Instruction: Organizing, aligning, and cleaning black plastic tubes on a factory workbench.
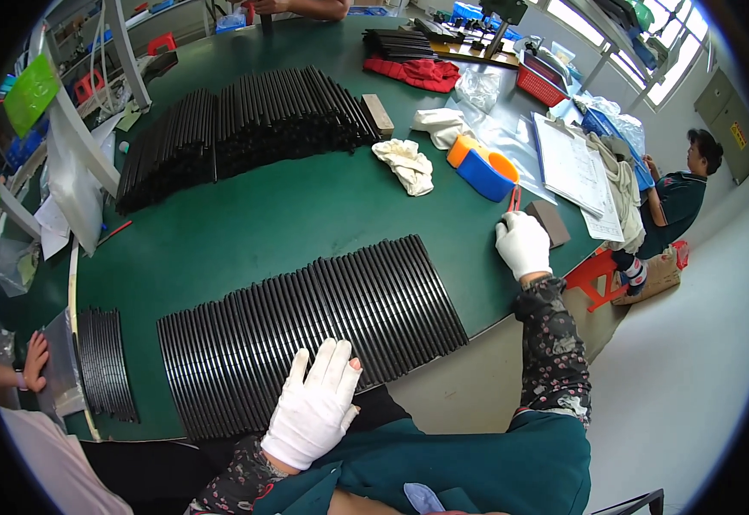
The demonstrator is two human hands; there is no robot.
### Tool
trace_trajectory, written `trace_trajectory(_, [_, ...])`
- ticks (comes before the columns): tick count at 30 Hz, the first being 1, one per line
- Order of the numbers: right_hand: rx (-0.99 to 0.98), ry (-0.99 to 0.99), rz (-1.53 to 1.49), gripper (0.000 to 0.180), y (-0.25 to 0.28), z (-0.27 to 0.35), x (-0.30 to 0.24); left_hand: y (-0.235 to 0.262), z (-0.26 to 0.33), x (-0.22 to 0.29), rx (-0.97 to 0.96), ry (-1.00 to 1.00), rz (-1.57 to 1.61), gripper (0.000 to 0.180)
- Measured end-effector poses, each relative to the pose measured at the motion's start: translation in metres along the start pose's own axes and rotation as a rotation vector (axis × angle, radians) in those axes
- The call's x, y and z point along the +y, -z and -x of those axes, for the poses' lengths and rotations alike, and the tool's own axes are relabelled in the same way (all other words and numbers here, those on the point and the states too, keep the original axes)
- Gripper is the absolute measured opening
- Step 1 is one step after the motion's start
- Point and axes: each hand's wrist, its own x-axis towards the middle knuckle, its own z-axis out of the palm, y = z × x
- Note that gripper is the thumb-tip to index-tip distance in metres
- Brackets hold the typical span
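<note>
A long row of black rods [306, 330] lies side by side on the green table [263, 215] in front of me. My left hand [316, 403], in a white glove, rests flat on the near end of this row with fingers spread. My right hand [522, 243], also gloved, reaches to the table's right edge and closes around a red-handled tool [513, 199], beside a small brown block [551, 223].
Two more banks of black rods [246, 129] lie further back, with a wooden block [378, 115], white cloths [405, 165], a blue and orange object [483, 170], a clipboard [568, 163] and a red cloth [417, 72]. Another person's hand [35, 360] works at a small rod stack [105, 365] on the left. A person sits at right [679, 193].
</note>
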Motion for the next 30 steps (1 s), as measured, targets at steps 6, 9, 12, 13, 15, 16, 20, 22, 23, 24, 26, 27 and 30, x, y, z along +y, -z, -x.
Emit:
trace_trajectory(6, [0.086,-0.185,-0.149,0.031,0.021,0.029,-0.01,0.001,0.0,0.003,0.001,0.001,-0.022,0.07])
trace_trajectory(9, [0.053,-0.248,-0.065,0.045,0.004,0.022,-0.011,0.0,0.0,0.001,0.006,0.004,-0.015,0.07])
trace_trajectory(12, [-0.121,-0.384,-0.152,0.043,0.005,0.016,-0.006,-0.002,-0.002,-0.001,0.045,0.021,0.036,0.069])
trace_trajectory(13, [-0.131,-0.357,-0.165,0.041,0.007,0.019,-0.001,0.002,-0.002,0.001,0.048,0.02,0.05,0.068])
trace_trajectory(15, [-0.148,-0.301,-0.218,0.039,0.016,0.026,0.02,0.006,-0.003,0.003,0.071,0.007,0.086,0.066])
trace_trajectory(16, [-0.157,-0.276,-0.258,0.037,0.016,0.031,0.028,0.004,-0.006,0.001,0.09,-0.005,0.108,0.065])
trace_trajectory(20, [-0.296,-0.267,-0.314,0.03,0.019,0.039,0.041,-0.003,-0.002,-0.001,0.123,0.01,0.087,0.062])
trace_trajectory(22, [-0.291,-0.273,-0.299,0.025,0.016,0.044,0.043,-0.005,0.0,0.0,0.129,0.02,0.087,0.062])
trace_trajectory(23, [-0.271,-0.248,-0.423,0.025,0.015,0.047,0.042,-0.006,0.001,0.0,0.133,0.02,0.09,0.062])
trace_trajectory(24, [-0.25,-0.223,-0.546,0.024,0.016,0.048,0.04,-0.007,0.001,0.0,0.136,0.021,0.09,0.062])
trace_trajectory(26, [-0.222,-0.158,-0.626,0.026,0.026,0.052,0.019,-0.01,0.001,0.001,0.148,0.013,0.067,0.061])
trace_trajectory(27, [-0.225,-0.111,-0.793,0.027,0.034,0.052,0.001,-0.01,0.001,0.001,0.145,0.017,0.067,0.061])
trace_trajectory(30, [-0.317,0.023,-0.887,0.028,0.06,0.045,-0.044,-0.01,0.003,0.001,0.145,0.025,0.053,0.061])
